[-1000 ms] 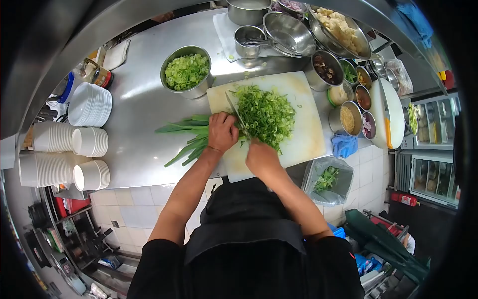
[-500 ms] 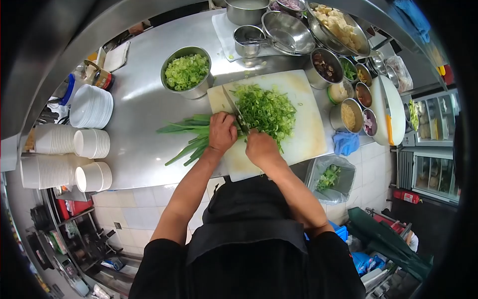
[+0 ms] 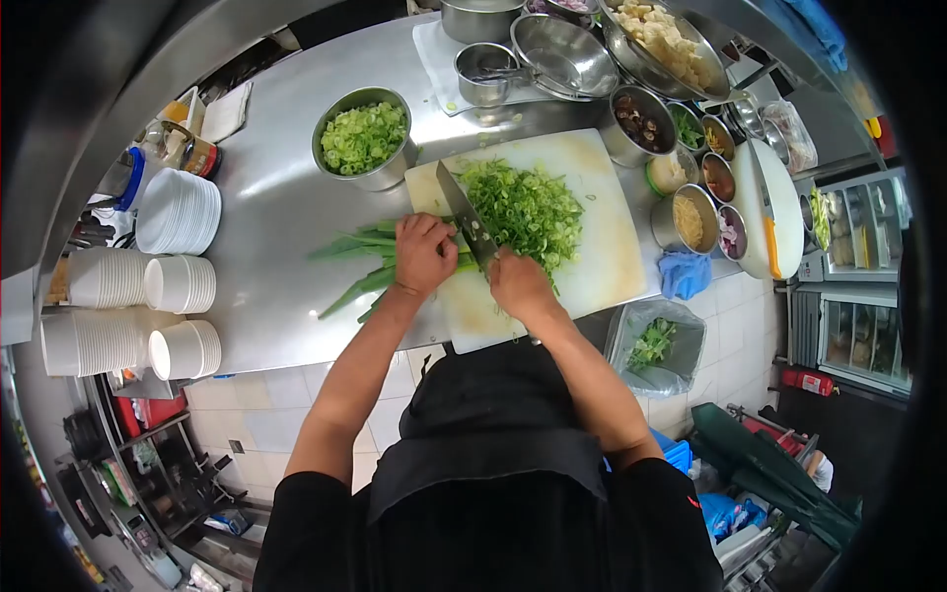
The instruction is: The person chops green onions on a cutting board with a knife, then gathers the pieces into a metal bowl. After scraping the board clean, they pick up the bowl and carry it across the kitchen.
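Note:
My right hand [image 3: 523, 288] is wrapped around the handle of a kitchen knife [image 3: 466, 217]. Its broad blade points away from me, the flat side partly showing, along the left edge of a pile of chopped green onions [image 3: 523, 212]. Left of the blade, my left hand [image 3: 426, 255] rests with curled fingers on a bunch of whole green onions [image 3: 357, 289], whose green ends stick out to the left over the steel counter. Beneath the knife and the pile lies a white cutting board [image 3: 607, 252].
A steel pot [image 3: 380, 179] of chopped green onions stands behind the board's left corner. White bowl stacks [image 3: 182, 283] line the left side. Ingredient containers [image 3: 681, 219], a blue cloth [image 3: 685, 275] and a second knife [image 3: 772, 242] lie right. A lined bin [image 3: 655, 345] sits below the counter.
The knife blade has tilted, so more of its flat side shows. My left hand has moved slightly left, away from the blade, and its fingers look looser.

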The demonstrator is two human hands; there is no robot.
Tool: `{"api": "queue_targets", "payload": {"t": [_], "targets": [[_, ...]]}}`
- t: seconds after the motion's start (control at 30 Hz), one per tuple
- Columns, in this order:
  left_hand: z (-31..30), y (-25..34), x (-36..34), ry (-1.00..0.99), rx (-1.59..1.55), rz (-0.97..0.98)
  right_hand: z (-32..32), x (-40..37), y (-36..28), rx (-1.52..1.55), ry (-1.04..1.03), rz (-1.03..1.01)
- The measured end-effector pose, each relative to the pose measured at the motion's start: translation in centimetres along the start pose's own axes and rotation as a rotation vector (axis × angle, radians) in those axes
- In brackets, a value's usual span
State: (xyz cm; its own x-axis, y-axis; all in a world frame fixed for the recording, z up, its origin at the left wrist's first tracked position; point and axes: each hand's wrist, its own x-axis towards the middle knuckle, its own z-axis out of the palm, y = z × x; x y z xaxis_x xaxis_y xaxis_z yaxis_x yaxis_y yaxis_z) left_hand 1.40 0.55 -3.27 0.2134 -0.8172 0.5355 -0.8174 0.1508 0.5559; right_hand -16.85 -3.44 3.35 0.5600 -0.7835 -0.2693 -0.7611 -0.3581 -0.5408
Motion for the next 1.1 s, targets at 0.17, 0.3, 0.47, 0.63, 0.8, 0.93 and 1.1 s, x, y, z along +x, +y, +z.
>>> {"api": "queue_targets", "payload": {"t": [0.17,0.3,0.47,0.63,0.8,0.93,1.1], "targets": [[0.1,0.1,-0.1,-0.056,0.048,0.06,-2.1,-3.5,-2.4,-0.115,-0.036,0.007],[0.3,0.2,-0.4,-0.025,0.087,0.029,-1.6,-4.8,-3.5,-0.099,-0.046,-0.012],[0.1,-0.1,-0.5,-0.028,0.091,0.052,1.2,-1.0,-2.8,-0.051,-0.012,-0.014],[0.4,-0.4,-0.8,-0.001,0.048,0.034,-1.4,-4.5,-3.9,-0.104,-0.064,-0.015],[0.2,-0.3,-0.6,0.003,0.039,0.056,1.0,-1.2,-3.5,-0.05,-0.011,-0.006],[0.4,-0.5,-0.9,0.011,-0.008,0.023,-2.0,-4.0,-4.5,-0.079,-0.054,0.0],[0.3,-0.6,-1.2,-0.001,0.003,0.023,2.1,-1.0,-3.9,-0.046,0.025,0.013]]}}
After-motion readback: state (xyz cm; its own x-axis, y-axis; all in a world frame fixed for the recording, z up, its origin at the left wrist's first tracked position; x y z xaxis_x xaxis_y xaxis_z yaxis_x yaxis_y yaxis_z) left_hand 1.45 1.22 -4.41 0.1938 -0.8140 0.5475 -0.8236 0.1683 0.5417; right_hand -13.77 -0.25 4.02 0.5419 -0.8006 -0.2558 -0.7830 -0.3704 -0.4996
